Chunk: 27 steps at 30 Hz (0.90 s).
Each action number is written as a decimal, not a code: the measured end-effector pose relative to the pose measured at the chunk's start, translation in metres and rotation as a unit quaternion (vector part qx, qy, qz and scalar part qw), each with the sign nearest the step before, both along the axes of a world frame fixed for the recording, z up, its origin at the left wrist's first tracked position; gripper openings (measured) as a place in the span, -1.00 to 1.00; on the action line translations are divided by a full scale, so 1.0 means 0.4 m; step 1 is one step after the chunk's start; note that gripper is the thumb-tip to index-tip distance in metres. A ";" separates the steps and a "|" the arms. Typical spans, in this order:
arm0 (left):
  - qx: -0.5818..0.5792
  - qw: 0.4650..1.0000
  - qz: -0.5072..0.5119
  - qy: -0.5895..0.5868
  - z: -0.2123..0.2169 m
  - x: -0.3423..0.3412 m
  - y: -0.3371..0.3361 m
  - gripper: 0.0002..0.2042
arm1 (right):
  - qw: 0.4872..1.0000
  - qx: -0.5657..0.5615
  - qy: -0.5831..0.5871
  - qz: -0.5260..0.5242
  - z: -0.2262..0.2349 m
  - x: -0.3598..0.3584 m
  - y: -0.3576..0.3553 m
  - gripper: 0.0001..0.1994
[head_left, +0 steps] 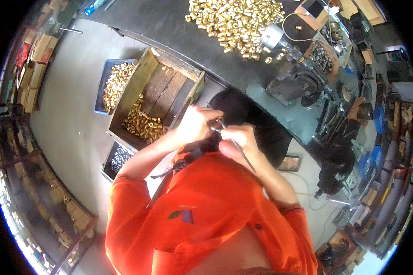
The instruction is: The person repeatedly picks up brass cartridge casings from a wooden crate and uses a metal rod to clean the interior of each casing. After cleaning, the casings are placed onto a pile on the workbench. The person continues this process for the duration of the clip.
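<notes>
My left hand (pixel 195 123) is closed around a small dark metal part (pixel 214 126) in front of my chest. My right hand (pixel 239 143) grips a thin metal rod-like tool (pixel 239 151), whose tip meets the part between both hands. Both hands touch each other above my lap. A wooden box (pixel 144 82) with brass fittings in its near corner stands just left of my left hand. A heap of brass fittings (pixel 236 20) lies on the dark workbench (pixel 170 27) ahead.
A blue tray of brass pieces (pixel 114 85) sits beside the wooden box, and a dark tray of silvery parts (pixel 117 158) lies below it. A small machine (pixel 298 78) and boxes of parts stand on the bench at right. Shelves line the left wall.
</notes>
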<state>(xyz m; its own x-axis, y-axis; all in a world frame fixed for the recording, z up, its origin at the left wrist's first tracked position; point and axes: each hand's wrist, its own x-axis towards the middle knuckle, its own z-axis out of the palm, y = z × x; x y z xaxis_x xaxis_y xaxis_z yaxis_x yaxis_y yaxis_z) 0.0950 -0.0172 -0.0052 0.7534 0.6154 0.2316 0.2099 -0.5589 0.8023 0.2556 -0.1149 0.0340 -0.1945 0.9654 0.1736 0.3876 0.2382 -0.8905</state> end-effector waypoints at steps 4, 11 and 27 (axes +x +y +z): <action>0.071 0.995 0.002 0.075 -0.024 0.022 0.063 -0.84 | 0.998 0.040 -0.039 -0.036 0.036 0.033 -0.043 -0.72; 0.155 0.977 0.051 0.134 0.039 0.228 0.238 -0.82 | 0.988 0.081 -0.028 -0.130 0.072 0.067 -0.108 -0.62; -0.079 0.983 0.162 -0.024 0.049 -0.087 0.296 -0.75 | 0.993 0.049 0.025 -0.104 0.022 0.030 -0.121 -0.56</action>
